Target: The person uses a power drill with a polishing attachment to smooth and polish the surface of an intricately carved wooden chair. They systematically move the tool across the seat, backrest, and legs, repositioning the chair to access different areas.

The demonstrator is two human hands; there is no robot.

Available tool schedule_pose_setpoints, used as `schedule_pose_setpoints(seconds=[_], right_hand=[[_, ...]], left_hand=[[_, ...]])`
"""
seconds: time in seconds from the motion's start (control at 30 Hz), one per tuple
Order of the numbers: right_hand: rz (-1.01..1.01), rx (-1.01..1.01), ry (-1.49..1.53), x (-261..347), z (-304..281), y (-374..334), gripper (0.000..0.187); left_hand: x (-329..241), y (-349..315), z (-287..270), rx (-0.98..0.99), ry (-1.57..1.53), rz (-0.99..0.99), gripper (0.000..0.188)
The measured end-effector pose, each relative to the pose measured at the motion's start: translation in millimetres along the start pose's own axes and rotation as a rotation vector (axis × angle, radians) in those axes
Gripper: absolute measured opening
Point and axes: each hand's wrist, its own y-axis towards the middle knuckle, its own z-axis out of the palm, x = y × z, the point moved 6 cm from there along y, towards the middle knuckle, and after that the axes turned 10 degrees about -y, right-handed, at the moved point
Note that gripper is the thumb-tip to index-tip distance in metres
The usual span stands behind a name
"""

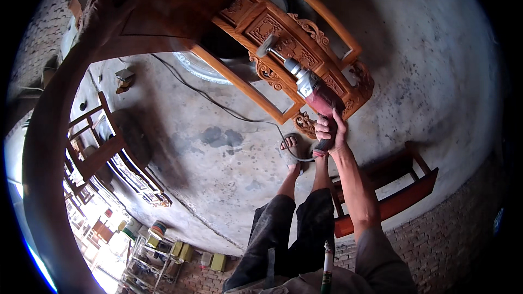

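Concrete floor (430, 65), fingers (323, 127) tight round tool (322, 96)

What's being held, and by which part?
A red power tool, gripped in the right hand around its dark rear handle. The left hand isn't in view.

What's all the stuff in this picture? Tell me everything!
power tool: one, red and silver, centre
carved furniture: one, orange-brown, top centre
cord: one, dark, left of centre
large shape: one, dark brown, upper left
bench: one, reddish-brown, lower right
furniture pieces: several, brown, left
rack: one, pale, lower left
bucket: one, striped, lower left
boxes: several, yellow, lower left
bricks: many, brown, edges
floor: one, grey, throughout
right grip: one, bare, around power tool
legs: two, dark trousers, bottom centre
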Motion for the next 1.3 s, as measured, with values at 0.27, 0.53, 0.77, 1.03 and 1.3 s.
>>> schedule_pose_setpoints(seconds=[0.27, 0.53, 0.77, 1.03, 1.3], right_hand=[[-0.039, 0.024, 0.166, 0, -8, 4, 0.045], [-0.054, -0.008, 0.054, 6, 3, -4, 0.046], [0.03, 0.055, 0.081, -1, -25, -20, 0.049], [-0.03, 0.105, 0.253, 0, -32, -12, 0.045], [-0.003, 0.097, 0.187, -1, -47, -23, 0.047]], left_hand=[[-43, 8, -10, 0.061, 0.062, -0.149, 0.095], [-1, -4, -8, -0.039, 0.033, 0.127, 0.077], [-5, 5, 2, -0.018, 0.053, 0.081, 0.076], [12, 2, 6, 0.013, 0.108, -0.01, 0.074], [11, 2, 10, -0.027, 0.069, 0.018, 0.072]])
